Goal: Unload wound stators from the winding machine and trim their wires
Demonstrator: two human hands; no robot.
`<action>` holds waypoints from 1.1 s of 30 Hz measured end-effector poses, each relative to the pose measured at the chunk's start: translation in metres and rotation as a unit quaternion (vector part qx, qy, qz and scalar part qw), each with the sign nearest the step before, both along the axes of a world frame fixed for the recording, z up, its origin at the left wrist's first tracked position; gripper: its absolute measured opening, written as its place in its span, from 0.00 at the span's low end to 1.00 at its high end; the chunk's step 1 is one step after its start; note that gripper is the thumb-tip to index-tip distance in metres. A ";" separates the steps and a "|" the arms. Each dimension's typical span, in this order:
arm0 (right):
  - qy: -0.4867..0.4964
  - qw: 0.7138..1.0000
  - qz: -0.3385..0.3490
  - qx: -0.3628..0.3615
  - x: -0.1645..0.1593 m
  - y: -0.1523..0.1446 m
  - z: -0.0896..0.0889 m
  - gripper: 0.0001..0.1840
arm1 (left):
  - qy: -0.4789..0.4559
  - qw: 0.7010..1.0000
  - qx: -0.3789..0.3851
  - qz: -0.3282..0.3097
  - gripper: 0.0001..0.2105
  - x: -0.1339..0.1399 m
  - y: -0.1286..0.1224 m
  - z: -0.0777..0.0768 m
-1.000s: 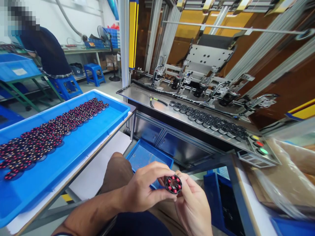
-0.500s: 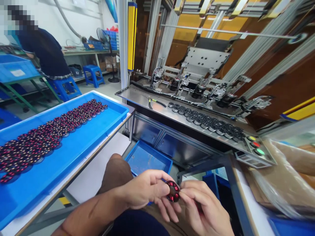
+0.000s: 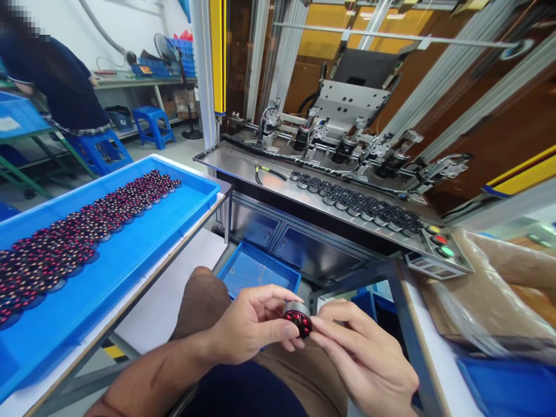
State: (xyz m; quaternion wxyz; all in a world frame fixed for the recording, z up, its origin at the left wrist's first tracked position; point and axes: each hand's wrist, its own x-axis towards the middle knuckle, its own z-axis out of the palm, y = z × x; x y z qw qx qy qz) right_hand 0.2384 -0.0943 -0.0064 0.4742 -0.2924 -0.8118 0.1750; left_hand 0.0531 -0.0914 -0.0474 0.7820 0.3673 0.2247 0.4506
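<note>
Over my lap I hold a small round motor stator (image 3: 297,318) with red wire windings and a grey metal rim. My left hand (image 3: 252,324) is closed around its left side, thumb in front and fingers behind. At the right edge of the stator, my right hand (image 3: 365,350) pinches with thumb and forefinger; whether a wire end is between those fingertips I cannot tell. Many similar wound stators lie in packed rows in the long blue tray (image 3: 174,237) to my left.
Ahead is a machine with a metal ledge (image 3: 234,159) bearing rows of dark parts (image 3: 356,202), cutting pliers (image 3: 260,174) and lit buttons (image 3: 445,251). A blue bin (image 3: 256,272) sits low in front. Bagged cardboard (image 3: 490,289) stands right. A person (image 3: 65,87) sits far left.
The stator has been tilted, so its grey rim now shows on top. My right hand has shifted slightly at its edge. The head view has moved a little.
</note>
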 end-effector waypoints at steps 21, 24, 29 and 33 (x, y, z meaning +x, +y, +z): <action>-0.013 0.996 -0.034 0.083 -0.012 0.021 0.029 0.13 | -0.056 0.997 0.049 -0.001 0.22 0.001 0.028 -0.022; 0.016 0.997 -0.045 0.056 -0.014 0.021 0.033 0.14 | -0.090 0.989 0.042 0.112 0.25 0.002 0.026 -0.001; -0.003 1.000 0.019 0.010 -0.017 0.019 0.044 0.15 | -0.093 0.982 -0.040 -0.158 0.28 0.011 0.032 -0.002; -0.048 0.999 0.025 0.001 -0.012 0.015 0.049 0.16 | -0.096 0.964 -0.031 -0.248 0.27 0.010 0.028 -0.014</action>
